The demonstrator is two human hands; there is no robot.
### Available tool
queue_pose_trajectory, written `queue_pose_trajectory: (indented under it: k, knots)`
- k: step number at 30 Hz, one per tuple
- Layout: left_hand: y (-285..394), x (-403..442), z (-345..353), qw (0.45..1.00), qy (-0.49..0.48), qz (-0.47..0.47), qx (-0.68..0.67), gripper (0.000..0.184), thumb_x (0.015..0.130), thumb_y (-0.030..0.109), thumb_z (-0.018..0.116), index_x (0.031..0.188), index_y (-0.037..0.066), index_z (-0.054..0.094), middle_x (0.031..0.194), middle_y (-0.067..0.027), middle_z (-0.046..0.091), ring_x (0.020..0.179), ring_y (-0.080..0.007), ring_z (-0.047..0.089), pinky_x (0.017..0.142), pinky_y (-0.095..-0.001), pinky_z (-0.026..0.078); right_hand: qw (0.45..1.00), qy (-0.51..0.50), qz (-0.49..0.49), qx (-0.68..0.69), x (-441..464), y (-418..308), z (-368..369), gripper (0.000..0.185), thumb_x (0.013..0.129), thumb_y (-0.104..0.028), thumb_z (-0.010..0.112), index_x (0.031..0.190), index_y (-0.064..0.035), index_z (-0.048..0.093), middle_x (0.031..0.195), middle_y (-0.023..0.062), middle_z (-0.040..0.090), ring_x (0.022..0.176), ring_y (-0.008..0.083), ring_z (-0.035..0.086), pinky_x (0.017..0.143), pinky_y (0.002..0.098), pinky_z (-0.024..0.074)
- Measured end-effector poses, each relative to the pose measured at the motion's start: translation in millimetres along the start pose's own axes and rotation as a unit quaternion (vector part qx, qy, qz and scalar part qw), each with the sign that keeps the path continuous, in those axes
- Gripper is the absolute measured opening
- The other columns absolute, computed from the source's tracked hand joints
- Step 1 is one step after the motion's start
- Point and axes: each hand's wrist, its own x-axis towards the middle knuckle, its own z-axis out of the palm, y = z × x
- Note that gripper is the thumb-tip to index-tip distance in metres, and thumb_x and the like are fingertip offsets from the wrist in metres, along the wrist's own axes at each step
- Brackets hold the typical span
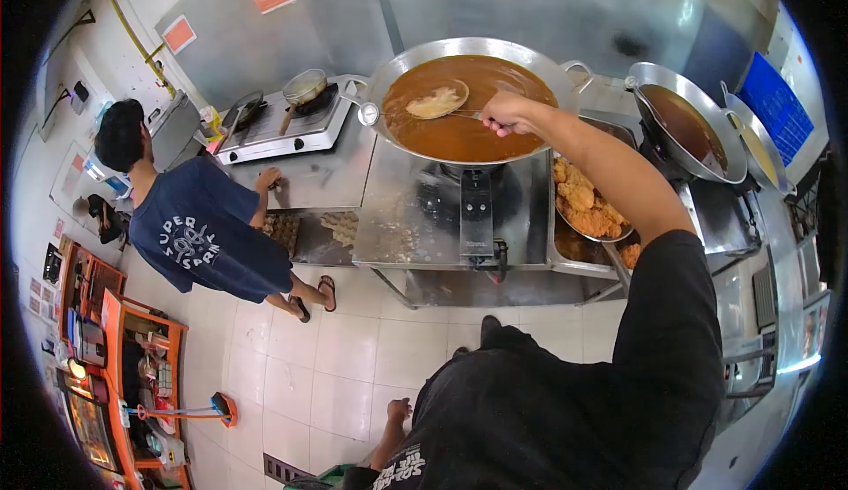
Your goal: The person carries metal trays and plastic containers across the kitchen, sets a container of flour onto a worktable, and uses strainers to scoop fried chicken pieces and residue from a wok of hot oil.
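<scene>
My right hand (pixel 505 113) is closed on the handle of a round skimmer (pixel 465 101). The skimmer lies at the surface of brown oil (pixel 495 75) in a large metal wok (pixel 565 92), with a pale, foamy mass (pixel 435 103) in its bowl. My left hand (pixel 399 410) hangs low beside my body, away from the counter, its fingers loosely curled and nothing visible in them. Right of the wok, golden fried pieces (pixel 579 197) are heaped in another strainer (pixel 609 238) over a metal tray.
Another person (pixel 212 225) stands left at the steel counter, near a white gas stove (pixel 291 123) bearing pans. A second wok (pixel 689 123) of dark oil and a further pan (pixel 760 150) stand right. An orange shelf (pixel 115 357) is lower left; tiled floor (pixel 336 349) lies below.
</scene>
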Motion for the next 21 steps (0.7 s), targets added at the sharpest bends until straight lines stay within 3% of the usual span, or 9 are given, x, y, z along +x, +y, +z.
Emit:
queue_pose_trajectory:
  k: [4, 8, 15, 18, 21]
  knots:
    - [-12.0, 4.5, 21.5, 0.978, 0.021, -0.042, -0.204, 0.017, 0.084, 0.020, 0.053, 0.078, 0.006, 0.062, 0.065, -0.0069, 0.062, 0.054, -0.0173, 0.061, 0.042, -0.0319, 0.046, 1.000, 0.000, -0.009, -0.002, 17.7, -5.6, 15.5, 0.015, 0.085, -0.006, 0.050, 0.071, -0.0024, 0.055, 0.062, 0.0029, 0.051, 0.049, 0.0098, 0.046, 0.042, 0.0225, 0.0408]
    - [-6.7, -1.0, 18.2, 0.947, 0.031, -0.111, -0.299, 0.023, 0.083, 0.022, 0.054, 0.074, 0.002, 0.061, 0.062, -0.0092, 0.060, 0.049, -0.0192, 0.058, 0.041, -0.0320, 0.045, 1.000, 0.009, -0.012, 0.027, 29.7, -17.9, 31.0, 0.016, 0.085, -0.009, 0.054, 0.070, -0.0042, 0.054, 0.061, 0.0010, 0.050, 0.049, 0.0079, 0.044, 0.041, 0.0218, 0.0382]
    - [20.9, -9.6, -6.0, 0.905, 0.041, -0.190, -0.379, 0.031, 0.080, 0.027, 0.057, 0.067, -0.002, 0.059, 0.058, -0.0097, 0.058, 0.046, -0.0195, 0.055, 0.040, -0.0323, 0.043, 0.995, 0.009, -0.042, 0.088, 51.8, -12.6, 24.2, 0.017, 0.086, -0.010, 0.053, 0.069, -0.0047, 0.053, 0.060, 0.0005, 0.049, 0.050, 0.0072, 0.044, 0.039, 0.0213, 0.0355]
    - [23.5, -8.8, -10.2, 0.891, 0.044, -0.219, -0.396, 0.032, 0.079, 0.028, 0.057, 0.067, -0.002, 0.059, 0.058, -0.0098, 0.058, 0.045, -0.0199, 0.055, 0.040, -0.0326, 0.043, 0.992, 0.008, -0.035, 0.119, 36.0, -6.7, 11.6, 0.016, 0.083, -0.004, 0.053, 0.067, -0.0025, 0.053, 0.058, 0.0033, 0.049, 0.048, 0.0106, 0.045, 0.040, 0.0232, 0.0367]
    - [16.2, -8.1, -7.8, 0.921, 0.032, -0.191, -0.338, 0.035, 0.079, 0.031, 0.056, 0.070, -0.002, 0.061, 0.062, -0.0113, 0.061, 0.047, -0.0215, 0.057, 0.045, -0.0339, 0.045, 0.995, 0.031, -0.039, 0.082, 14.1, -6.8, -4.3, 0.017, 0.083, -0.006, 0.055, 0.066, -0.0028, 0.053, 0.059, 0.0030, 0.049, 0.048, 0.0107, 0.044, 0.040, 0.0240, 0.0362]
